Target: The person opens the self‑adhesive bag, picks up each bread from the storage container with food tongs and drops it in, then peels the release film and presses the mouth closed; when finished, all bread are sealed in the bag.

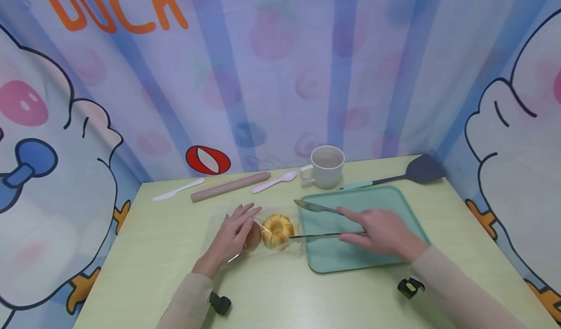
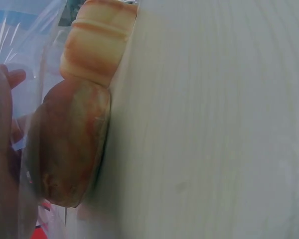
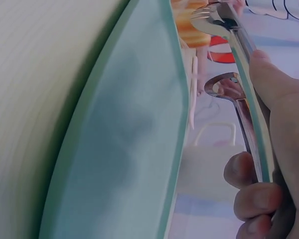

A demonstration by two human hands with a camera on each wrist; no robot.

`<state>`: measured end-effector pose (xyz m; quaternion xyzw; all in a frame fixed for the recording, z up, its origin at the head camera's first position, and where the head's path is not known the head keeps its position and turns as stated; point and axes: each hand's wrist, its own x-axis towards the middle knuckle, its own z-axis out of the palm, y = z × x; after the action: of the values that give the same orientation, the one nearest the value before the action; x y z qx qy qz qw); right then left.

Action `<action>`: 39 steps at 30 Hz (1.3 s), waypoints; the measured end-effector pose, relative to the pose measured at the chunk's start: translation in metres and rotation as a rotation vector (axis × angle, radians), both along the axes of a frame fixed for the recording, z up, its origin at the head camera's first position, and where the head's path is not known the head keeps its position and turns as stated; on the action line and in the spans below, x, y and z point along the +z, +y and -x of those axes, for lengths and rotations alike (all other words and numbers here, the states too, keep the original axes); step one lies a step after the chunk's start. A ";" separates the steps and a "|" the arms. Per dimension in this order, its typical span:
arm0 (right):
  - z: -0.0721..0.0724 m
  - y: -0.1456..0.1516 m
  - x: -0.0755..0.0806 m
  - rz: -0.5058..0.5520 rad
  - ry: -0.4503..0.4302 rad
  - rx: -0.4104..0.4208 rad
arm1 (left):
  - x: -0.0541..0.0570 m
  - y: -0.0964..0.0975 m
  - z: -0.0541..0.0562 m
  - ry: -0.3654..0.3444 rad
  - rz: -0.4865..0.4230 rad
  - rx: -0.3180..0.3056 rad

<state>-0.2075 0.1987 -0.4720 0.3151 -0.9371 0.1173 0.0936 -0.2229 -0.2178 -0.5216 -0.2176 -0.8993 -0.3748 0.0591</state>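
My left hand (image 1: 231,235) lies on a clear plastic bag (image 1: 298,217), its fingers extended beside and partly over a brown bun (image 1: 253,239). Next to the bun sits a ring-shaped golden bread (image 1: 285,231). The left wrist view shows the brown bun (image 2: 72,144) and the golden bread (image 2: 97,42) under the film. My right hand (image 1: 380,230) grips metal tongs (image 1: 313,206) over the tray, their arms spread apart. The lower tip is close to the golden bread; contact cannot be told. In the right wrist view the tongs (image 3: 244,42) have one fork-like end and one spoon-like end.
A green tray (image 1: 350,263) lies under the right hand. Along the back are a white knife (image 1: 178,190), a pinkish rod (image 1: 231,186), a pink spoon (image 1: 273,182), a white mug (image 1: 327,168) and a dark spatula (image 1: 422,169). Printed curtains border the table (image 1: 144,261).
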 end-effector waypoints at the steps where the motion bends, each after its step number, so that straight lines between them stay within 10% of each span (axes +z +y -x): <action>1: -0.001 0.003 0.001 0.005 0.000 -0.005 | 0.000 0.000 0.000 -0.001 0.001 0.001; 39: -0.049 0.130 -0.019 0.165 -0.124 -0.459 | -0.002 -0.001 0.001 -0.010 -0.010 -0.003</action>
<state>-0.1584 0.3289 -0.4907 0.0775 -0.9753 0.1882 0.0858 -0.2235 -0.2186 -0.5238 -0.2168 -0.8973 -0.3806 0.0549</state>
